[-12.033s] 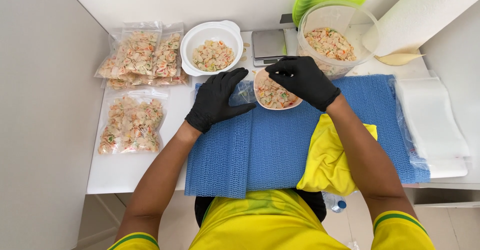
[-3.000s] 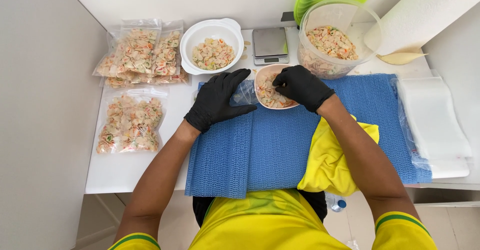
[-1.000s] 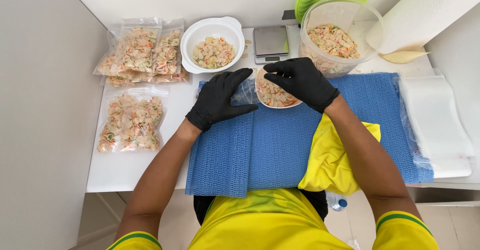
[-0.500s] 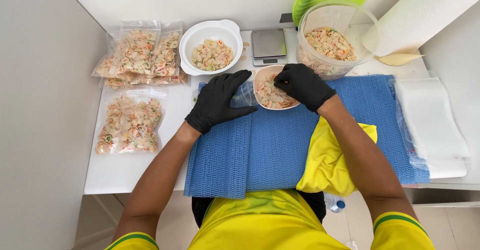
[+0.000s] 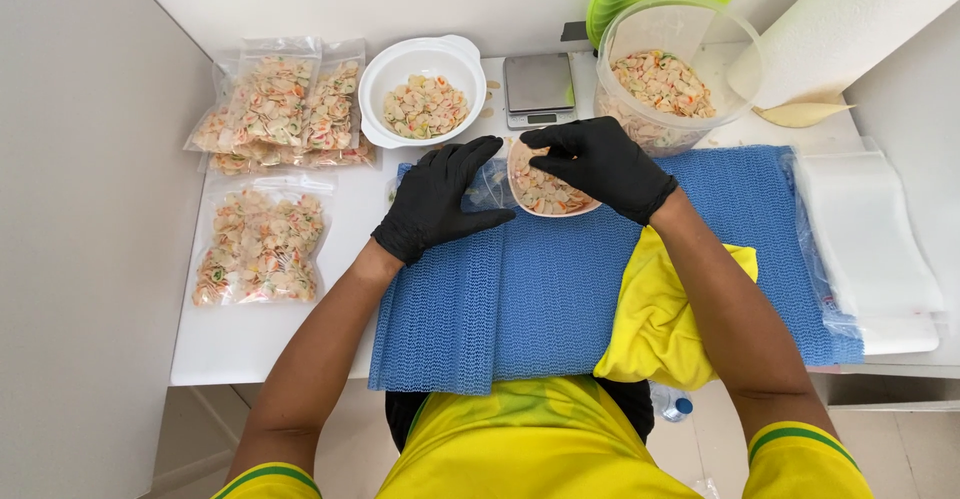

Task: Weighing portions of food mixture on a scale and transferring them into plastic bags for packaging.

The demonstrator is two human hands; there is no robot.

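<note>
Black-gloved right hand (image 5: 605, 164) tips a small pink bowl (image 5: 548, 191) of light, loose pasta over the blue mat (image 5: 560, 289); left hand (image 5: 440, 199) holds open a limp clear bag (image 5: 490, 184), best pinched at its mouth.

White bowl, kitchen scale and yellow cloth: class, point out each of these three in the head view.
White bowl (image 5: 388, 67): head view, on its bare left rim.
Kitchen scale (image 5: 538, 81): head view, on its steel weighing plate.
Yellow cloth (image 5: 655, 324): head view, on the middle of its folds, left of the right forearm.
</note>
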